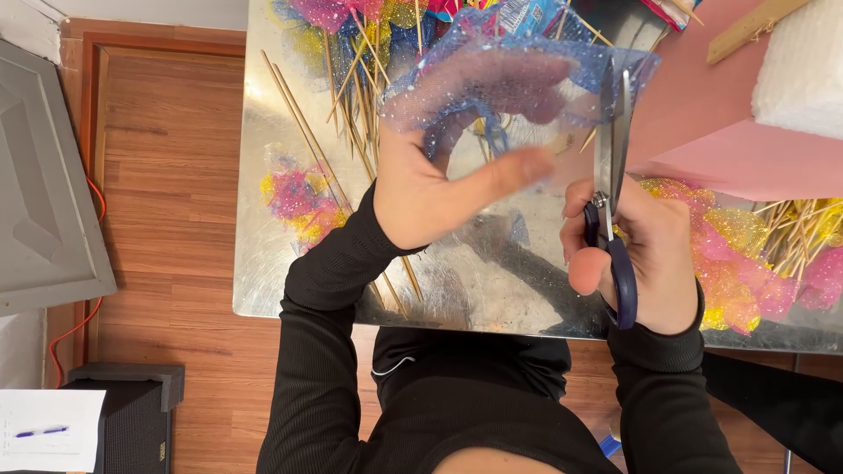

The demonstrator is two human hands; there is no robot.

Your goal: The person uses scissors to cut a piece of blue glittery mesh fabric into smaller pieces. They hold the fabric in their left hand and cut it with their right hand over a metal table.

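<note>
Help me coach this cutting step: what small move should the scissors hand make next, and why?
Probably close the scissors through the mesh edge. The right hand holds them upright with the blades against the right edge of the blue glittery mesh, which the left hand holds spread and raised above the metal table. The mesh looks taut enough for a cut.
</note>
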